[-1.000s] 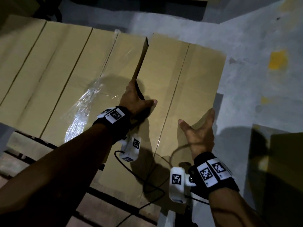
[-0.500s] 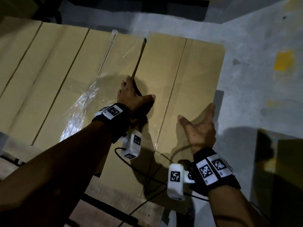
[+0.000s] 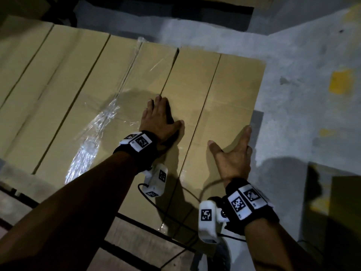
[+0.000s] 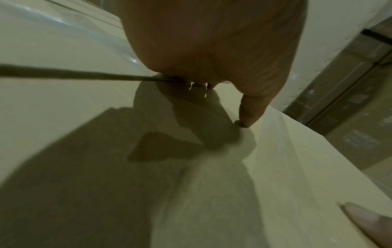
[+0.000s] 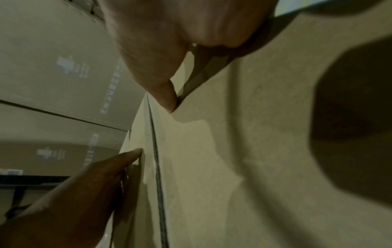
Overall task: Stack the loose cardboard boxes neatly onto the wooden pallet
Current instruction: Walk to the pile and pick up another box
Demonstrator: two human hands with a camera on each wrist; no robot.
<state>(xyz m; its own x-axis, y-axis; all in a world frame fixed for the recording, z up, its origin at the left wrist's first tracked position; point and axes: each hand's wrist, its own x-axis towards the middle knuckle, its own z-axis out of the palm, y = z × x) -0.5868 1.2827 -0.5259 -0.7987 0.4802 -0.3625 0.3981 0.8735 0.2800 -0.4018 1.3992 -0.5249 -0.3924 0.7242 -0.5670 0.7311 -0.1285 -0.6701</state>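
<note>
Cardboard boxes [image 3: 211, 106] are laid side by side on the wooden pallet [image 3: 136, 241], and the rightmost is pressed by the left hand [image 3: 158, 118] and right hand [image 3: 232, 159], fingers straightened, nothing grasped. Beyond, the row appears placed; further loose boxes cannot be judged.

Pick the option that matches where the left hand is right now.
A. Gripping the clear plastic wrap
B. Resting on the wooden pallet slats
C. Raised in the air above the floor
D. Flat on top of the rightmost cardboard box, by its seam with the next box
D: the left hand lies with straight fingers on the rightmost cardboard box, beside the seam.
</note>
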